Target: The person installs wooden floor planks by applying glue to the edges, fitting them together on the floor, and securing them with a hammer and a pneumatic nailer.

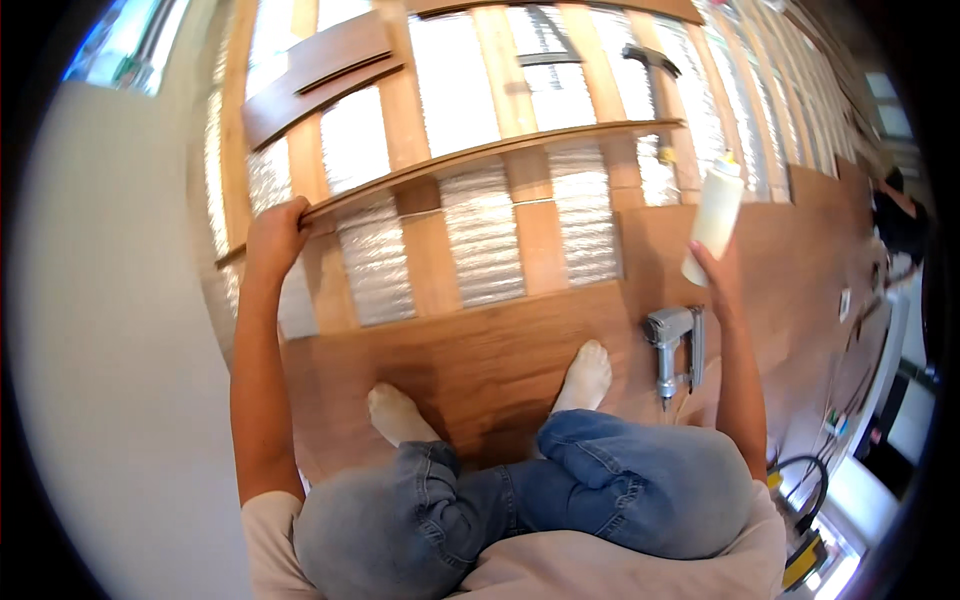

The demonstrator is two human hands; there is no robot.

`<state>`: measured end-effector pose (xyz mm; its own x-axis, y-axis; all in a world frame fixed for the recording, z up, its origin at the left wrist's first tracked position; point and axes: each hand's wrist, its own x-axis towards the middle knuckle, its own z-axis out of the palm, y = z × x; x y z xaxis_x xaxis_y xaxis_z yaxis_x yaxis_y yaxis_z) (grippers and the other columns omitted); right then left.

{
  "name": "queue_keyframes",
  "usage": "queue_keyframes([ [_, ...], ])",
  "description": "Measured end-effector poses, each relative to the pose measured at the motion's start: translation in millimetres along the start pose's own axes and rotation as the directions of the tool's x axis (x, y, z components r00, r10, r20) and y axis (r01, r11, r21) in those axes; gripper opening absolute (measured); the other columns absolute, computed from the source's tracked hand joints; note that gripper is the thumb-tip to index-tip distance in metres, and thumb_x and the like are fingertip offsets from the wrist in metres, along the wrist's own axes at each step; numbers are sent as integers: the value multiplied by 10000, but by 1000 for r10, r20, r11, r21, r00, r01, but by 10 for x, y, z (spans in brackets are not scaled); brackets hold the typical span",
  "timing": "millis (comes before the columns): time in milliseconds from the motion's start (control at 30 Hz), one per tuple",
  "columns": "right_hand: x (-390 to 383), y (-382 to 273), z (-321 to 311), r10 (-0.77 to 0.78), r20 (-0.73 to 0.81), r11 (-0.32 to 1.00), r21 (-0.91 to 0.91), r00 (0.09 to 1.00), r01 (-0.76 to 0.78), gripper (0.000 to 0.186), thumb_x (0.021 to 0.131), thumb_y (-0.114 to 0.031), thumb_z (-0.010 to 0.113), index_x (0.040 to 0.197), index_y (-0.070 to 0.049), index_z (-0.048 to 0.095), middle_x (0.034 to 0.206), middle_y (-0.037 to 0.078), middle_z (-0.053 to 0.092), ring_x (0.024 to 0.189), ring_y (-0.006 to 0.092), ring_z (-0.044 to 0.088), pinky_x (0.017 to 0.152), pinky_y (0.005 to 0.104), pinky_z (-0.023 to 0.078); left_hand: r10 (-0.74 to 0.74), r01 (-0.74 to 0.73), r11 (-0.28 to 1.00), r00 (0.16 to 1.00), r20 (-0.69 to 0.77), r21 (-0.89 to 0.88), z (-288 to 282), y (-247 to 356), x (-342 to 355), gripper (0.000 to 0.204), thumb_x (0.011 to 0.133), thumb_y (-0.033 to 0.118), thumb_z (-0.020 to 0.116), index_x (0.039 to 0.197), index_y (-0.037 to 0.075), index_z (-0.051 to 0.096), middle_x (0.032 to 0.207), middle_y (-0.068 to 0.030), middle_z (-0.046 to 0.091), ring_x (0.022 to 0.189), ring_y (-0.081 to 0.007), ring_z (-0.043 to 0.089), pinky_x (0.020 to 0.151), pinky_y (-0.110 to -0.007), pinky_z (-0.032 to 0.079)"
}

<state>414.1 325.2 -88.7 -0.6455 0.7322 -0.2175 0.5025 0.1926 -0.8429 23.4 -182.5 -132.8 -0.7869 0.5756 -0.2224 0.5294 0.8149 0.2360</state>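
My left hand [277,238] is closed around the left end of a long, narrow wooden floorboard [490,150], which is tilted up on its edge. The board spans several wooden battens with shiny foil between them. My right hand [718,270] grips the lower part of a squeeze bottle [719,205], pale and whitish with a yellow tip pointing up and away from me. Below that hand, a grey nail gun [677,340] rests on the laid brown floorboards [480,345], where my feet in light socks also are.
Short board pieces [325,75] lie across the battens at the far left. Farther off are a hammer [655,85] and a dark metal tool [548,58]. A white wall [120,300] runs along the left. Another person [900,215] is at the far right, near cords.
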Motion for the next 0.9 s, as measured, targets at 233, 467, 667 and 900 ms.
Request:
queue_keyframes([
  [233,-10,-927,-194,-157,206,976,-116,966,183,804,866,-329,753,1509,3,404,1393,134,527,1266,225,513,1065,339,407,-190,188,981,981,-36,-48,-235,-901,-355,161,790,124,754,904,52,666,850,-123,710,820,-329,669,697,-432,500],
  [467,483,-2296,188,-423,266,878,-115,866,464,688,842,-414,790,1359,-24,556,1250,106,606,1188,211,575,1039,337,435,-361,338,880,933,-7,-335,-228,-1229,-622,296,759,117,787,1040,44,732,951,-125,748,871,-250,702,782,-364,538],
  [667,463,-2933,1362,-440,490,840,521,752,152,485,1000,-365,617,1338,-21,570,1243,99,657,1192,218,615,1085,395,433,-417,195,646,900,-128,-738,-8,-1379,-795,304,767,-20,737,1071,-18,720,982,-94,757,909,-166,697,856,-286,533],
  [900,-44,-3243,3185,-392,761,901,432,516,48,536,857,-280,789,1247,12,566,1156,95,637,1117,204,614,1023,389,485,-422,140,641,885,-195,-755,114,-1478,-749,257,762,27,731,1016,52,758,865,-63,757,822,-146,694,783,-290,529],
])
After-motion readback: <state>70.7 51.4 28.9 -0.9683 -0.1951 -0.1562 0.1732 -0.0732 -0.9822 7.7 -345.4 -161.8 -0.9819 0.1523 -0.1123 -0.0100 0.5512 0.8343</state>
